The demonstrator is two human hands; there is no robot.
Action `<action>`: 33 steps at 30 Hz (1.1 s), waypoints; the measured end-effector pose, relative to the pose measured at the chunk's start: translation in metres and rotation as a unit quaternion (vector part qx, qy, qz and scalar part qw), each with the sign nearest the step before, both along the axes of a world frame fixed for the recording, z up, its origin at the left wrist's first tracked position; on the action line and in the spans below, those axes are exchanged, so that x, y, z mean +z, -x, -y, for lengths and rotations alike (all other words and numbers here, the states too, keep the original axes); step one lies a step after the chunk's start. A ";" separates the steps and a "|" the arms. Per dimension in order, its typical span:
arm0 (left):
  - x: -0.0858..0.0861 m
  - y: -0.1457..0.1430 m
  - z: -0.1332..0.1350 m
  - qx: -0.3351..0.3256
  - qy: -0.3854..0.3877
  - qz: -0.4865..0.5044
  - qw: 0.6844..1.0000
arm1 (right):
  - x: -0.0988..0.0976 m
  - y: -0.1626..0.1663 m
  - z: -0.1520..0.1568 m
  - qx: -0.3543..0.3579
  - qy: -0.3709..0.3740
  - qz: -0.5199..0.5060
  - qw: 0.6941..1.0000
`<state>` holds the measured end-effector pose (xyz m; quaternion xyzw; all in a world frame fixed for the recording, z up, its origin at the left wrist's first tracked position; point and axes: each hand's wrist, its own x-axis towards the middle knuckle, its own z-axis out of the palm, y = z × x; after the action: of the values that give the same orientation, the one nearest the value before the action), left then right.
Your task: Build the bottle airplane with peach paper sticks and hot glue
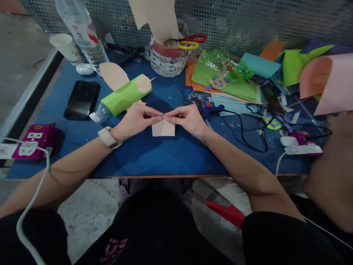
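Note:
Between both hands is a small piece of pale peach paper [163, 129], its lower part hanging below my fingers. My left hand [139, 118] pinches its top edge from the left, thumb against fingertips. From the right, my right hand [186, 118] pinches the same edge, the fingertips of both hands nearly meeting. My fingers cover the upper edge of the paper. Just beyond my left hand lies a plastic bottle wrapped in green paper [125, 95], with a peach paper wing shape [113, 75] and a round peach end piece.
A blue glue gun [211, 110] and its black cable lie right of my right hand. Scissors [193, 41] rest on a woven basket [168, 62]. A phone [82, 99], water bottle [85, 36] and power socket [34, 141] stand left. Coloured paper [335, 82] and another person's arm [335, 165] are right.

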<state>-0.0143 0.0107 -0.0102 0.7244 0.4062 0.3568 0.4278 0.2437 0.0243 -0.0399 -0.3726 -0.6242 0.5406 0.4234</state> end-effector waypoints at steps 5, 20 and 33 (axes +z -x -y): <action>0.003 -0.001 0.002 0.003 0.000 0.011 1.000 | 0.002 0.001 0.001 0.002 0.008 -0.004 1.000; 0.002 0.000 0.004 0.018 0.020 0.025 0.999 | 0.004 -0.002 0.002 -0.008 0.042 0.007 0.999; -0.002 0.001 0.002 0.036 0.003 0.004 0.999 | 0.003 -0.001 0.001 0.016 0.008 0.016 1.000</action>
<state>-0.0155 0.0088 -0.0119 0.7065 0.4311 0.3740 0.4184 0.2442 0.0230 -0.0371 -0.3746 -0.6322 0.5465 0.4017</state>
